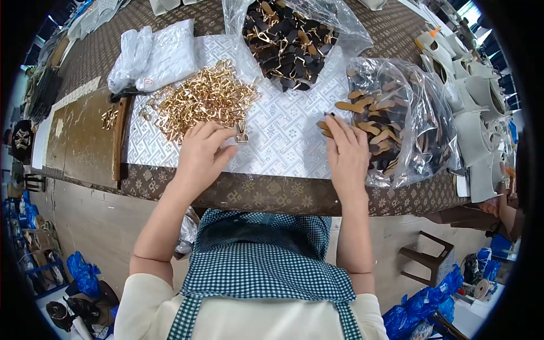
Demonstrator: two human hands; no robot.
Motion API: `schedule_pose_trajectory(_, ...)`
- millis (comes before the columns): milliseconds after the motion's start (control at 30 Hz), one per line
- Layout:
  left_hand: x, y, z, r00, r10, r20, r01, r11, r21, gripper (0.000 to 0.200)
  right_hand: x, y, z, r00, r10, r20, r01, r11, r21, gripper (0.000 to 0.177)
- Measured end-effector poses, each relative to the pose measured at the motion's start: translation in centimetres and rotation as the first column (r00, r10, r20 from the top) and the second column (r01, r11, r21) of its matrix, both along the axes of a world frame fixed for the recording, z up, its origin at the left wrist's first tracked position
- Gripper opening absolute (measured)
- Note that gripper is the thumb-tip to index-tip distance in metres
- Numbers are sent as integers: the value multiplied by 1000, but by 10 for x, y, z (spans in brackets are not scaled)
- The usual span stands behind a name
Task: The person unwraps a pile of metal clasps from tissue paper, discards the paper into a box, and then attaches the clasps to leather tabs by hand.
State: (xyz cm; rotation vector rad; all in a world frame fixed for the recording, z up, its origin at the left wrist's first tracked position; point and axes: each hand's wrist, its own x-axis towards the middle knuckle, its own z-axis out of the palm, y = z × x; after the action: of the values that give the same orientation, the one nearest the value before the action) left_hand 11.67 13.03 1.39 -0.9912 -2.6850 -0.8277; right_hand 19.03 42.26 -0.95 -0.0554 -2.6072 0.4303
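My left hand (207, 152) rests at the near edge of a pile of gold metal clasps (201, 99), thumb and index finger apart. Right beside its fingertips is a single gold clasp (242, 132); whether they touch is hard to tell. My right hand (349, 148) has its fingers closed on a small leather tab (323, 127), dark and tan, at the left edge of a heap of similar tabs (381, 126). That heap spills out of a clear plastic bag (422, 113).
Beyond my hands, another clear bag (354, 25) holds dark tabs with gold clasps (294, 48). White plastic packets (164, 54) lie at the back left, beside a brown board (85, 139). Pale bag-like pieces (476, 119) line the right side. A stool (428, 258) stands on the floor.
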Motion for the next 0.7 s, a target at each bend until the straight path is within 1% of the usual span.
schedule_pose_trajectory(33,2,7,-5,998,36,-59,-38,999,-25,28,1,-8,0,1000,21,10,-21,1000,-19,39)
schedule_pose_trajectory(100,3,18,-8,988,88,-128,-97,993,-71,26,2,-19,2,996,91,13,-91,996,-10,41)
schedule_pose_trajectory(133,3,22,-9,980,113,-165,-129,987,-94,25,4,-22,2,994,102,47,-101,995,-11,42)
schedule_pose_trajectory(167,2,25,-12,980,129,-149,-143,986,-83,22,4,-21,4,994,107,35,-106,994,-38,42)
schedule_pose_trajectory(267,0,29,-11,988,131,-86,-139,985,-98,22,4,-19,6,994,112,4,-111,988,-105,39)
schedule_pose_trajectory(333,-2,30,-10,990,110,-92,-116,991,-63,20,2,-16,4,996,91,-11,-92,986,-136,36)
schedule_pose_trajectory(367,-2,30,-10,990,100,-97,-105,993,-48,19,-1,-17,6,996,86,-39,-89,992,-86,34)
schedule_pose_trajectory(400,-2,31,-9,992,122,36,-123,992,33,17,-3,-18,8,995,80,-67,-83,996,-38,31)
schedule_pose_trajectory(467,3,35,-8,945,128,302,-188,966,180,15,-6,-19,10,993,64,-100,-61,998,32,28)
schedule_pose_trajectory(533,4,39,-7,902,50,429,-220,908,356,13,-9,-19,10,992,51,-112,-42,996,80,27)
schedule_pose_trajectory(567,4,39,-7,876,4,483,-246,865,438,13,-11,-17,7,986,57,-158,-52,998,35,24)
schedule_pose_trajectory(600,2,40,-7,832,-85,549,-256,819,514,10,-11,-18,10,984,41,-173,-43,999,-4,22)
schedule_pose_trajectory(667,1,46,-1,748,-166,643,-329,748,576,10,-7,-21,18,979,27,-200,-47,994,-98,17)
schedule_pose_trajectory(700,1,49,2,700,-214,682,-366,712,599,11,-3,-26,19,987,32,-160,-76,959,-275,16)
